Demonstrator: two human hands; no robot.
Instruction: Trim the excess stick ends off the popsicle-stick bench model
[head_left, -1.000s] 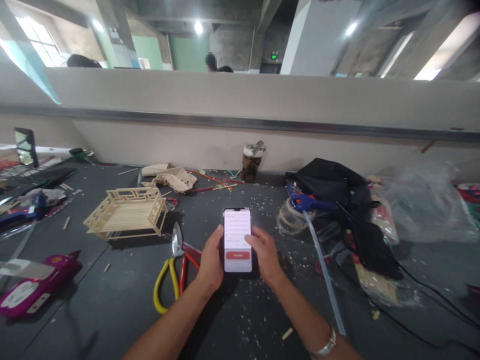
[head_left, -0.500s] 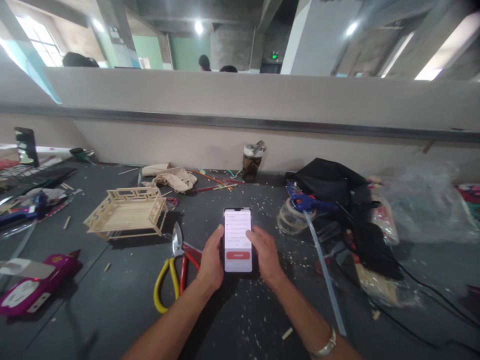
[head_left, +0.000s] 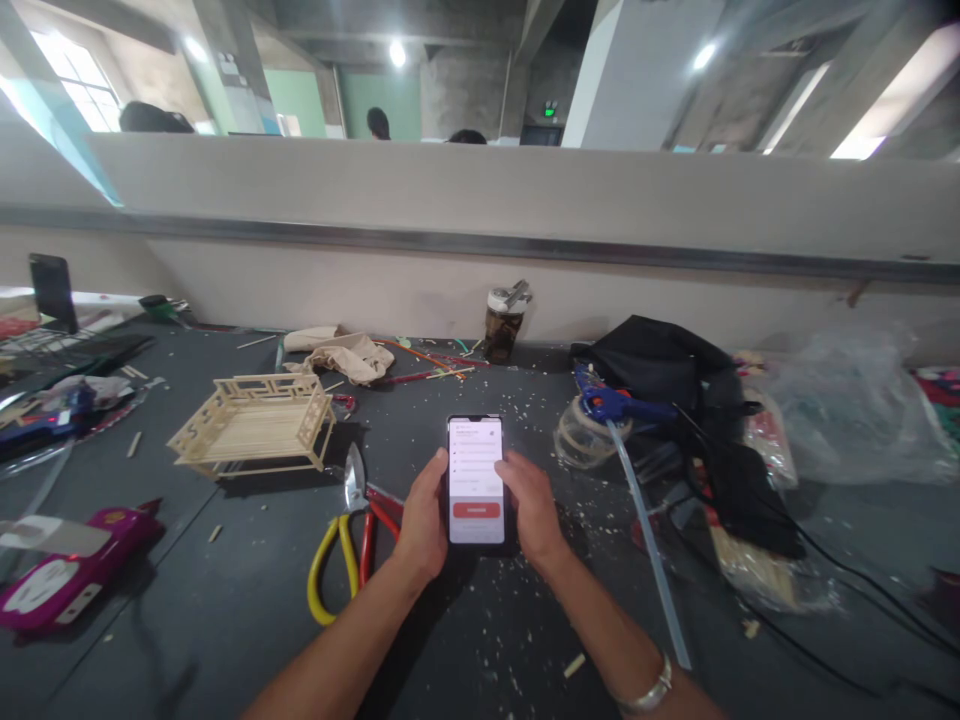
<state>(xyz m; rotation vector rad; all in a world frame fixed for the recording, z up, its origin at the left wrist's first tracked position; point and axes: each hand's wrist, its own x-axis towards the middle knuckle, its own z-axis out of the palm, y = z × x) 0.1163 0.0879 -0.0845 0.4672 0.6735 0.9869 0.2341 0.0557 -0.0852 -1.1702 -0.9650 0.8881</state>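
Two bare hands, the left hand (head_left: 421, 525) and right hand (head_left: 534, 508), clasp a black, rectangular smartphone (head_left: 475, 475) between them over the dark grey desk (head_left: 255, 580). Its lit page is open; what is left cannot be told. Both thumbs (head_left: 435, 468) lie along the smartphone's sides, forearms angled inward. Left of the smartphone lie red-and-yellow-handled steel shears (head_left: 355, 490); right, a blue plastic glue gun (head_left: 622, 405).

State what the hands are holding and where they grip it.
A phone, held by its two long side edges: the left hand at its left edge, the right hand at its right edge.
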